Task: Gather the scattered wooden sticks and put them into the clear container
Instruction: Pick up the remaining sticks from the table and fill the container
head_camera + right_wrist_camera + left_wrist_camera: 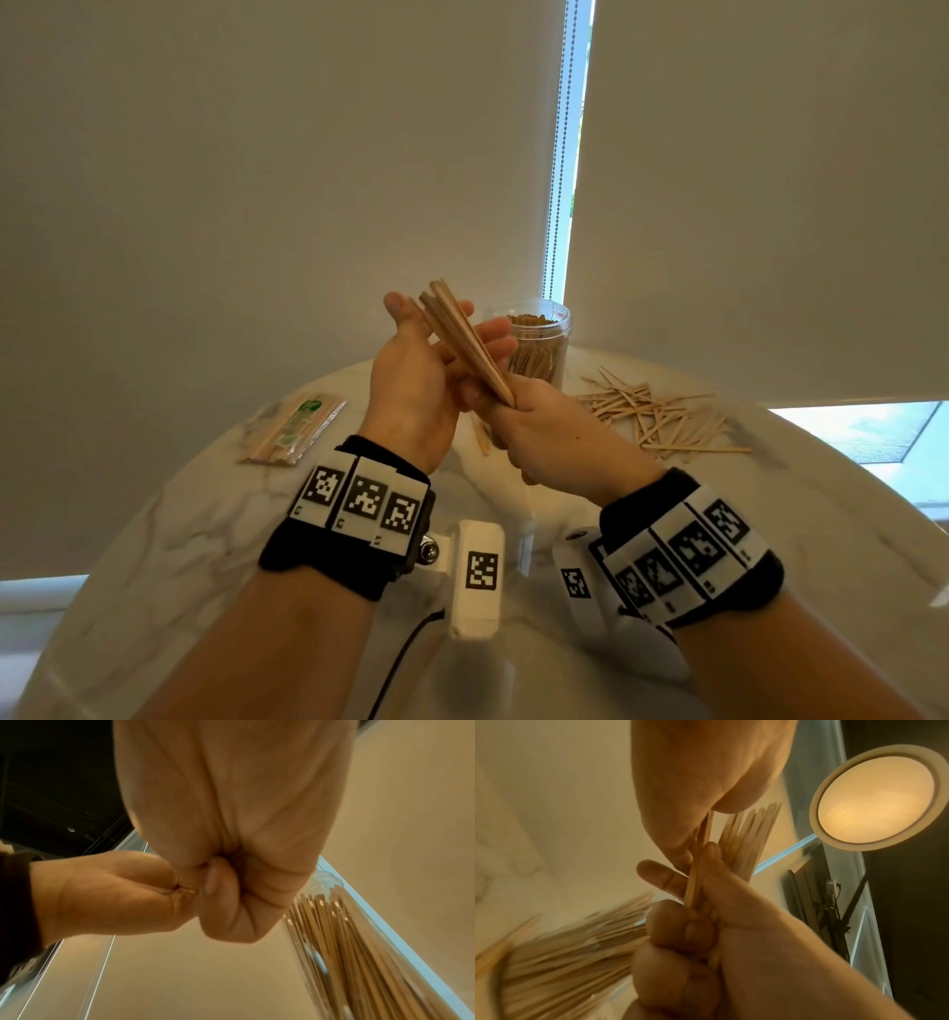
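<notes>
Pale roller blinds hanging behind a round marble desk (590, 519), a strip of window showing between them.

Clear container (536, 339) standing upright at the desk's far edge, already packed with upright wooden sticks; seen close and from low down in the right wrist view (359, 953).

Held bundle of sticks (464, 342) raised above the desk, just in front and to the left of the container, slanting up and away. Right hand (552, 437) gripping the bundle's lower end, fingers (680, 931) curling tight round it, thumb lying along the sticks. Left hand (416, 380) cupping the bundle's upper part from the left, fingers (495, 334) spreading loosely behind the sticks, thumb pointing up; how firmly it is pressing, cannot tell. Bundle fanning slightly at the top in the left wrist view (744, 839).

Loose pile of sticks (662, 416) lying scattered on the desk to the right of the container, crossing one another. One or two stray sticks (481, 437) lying below the hands, in front of the container.

Clear packet of wrapped sticks (295, 429) lying flat well to the left of the container.

Marker bands and wrist cameras strapped on both forearms.
</notes>
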Motion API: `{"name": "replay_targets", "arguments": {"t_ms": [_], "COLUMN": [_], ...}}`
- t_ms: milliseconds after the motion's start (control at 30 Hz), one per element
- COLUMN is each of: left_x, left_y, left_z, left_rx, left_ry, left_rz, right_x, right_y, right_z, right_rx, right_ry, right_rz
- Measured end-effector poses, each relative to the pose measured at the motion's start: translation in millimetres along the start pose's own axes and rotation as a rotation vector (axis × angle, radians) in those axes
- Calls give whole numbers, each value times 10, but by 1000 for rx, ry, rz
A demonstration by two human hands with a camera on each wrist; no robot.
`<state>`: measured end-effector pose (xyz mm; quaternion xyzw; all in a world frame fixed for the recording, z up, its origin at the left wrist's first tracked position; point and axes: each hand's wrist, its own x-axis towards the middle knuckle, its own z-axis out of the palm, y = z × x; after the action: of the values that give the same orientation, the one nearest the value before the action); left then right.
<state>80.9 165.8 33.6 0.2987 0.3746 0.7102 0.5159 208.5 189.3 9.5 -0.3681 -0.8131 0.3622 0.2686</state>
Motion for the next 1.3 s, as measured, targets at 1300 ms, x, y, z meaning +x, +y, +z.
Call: {"name": "replay_targets", "arguments": {"t_ms": [1300], "left_x": [916], "left_y": [-441], "left_z": [205], "left_rx": [882], "left_ry": [-160], "left_rz": [-33], "right_x": [717], "right_y": [-413], "right_z": [-1257], "right_rx": [-1044], "right_ry": [-32], "right_rz": [234]}}
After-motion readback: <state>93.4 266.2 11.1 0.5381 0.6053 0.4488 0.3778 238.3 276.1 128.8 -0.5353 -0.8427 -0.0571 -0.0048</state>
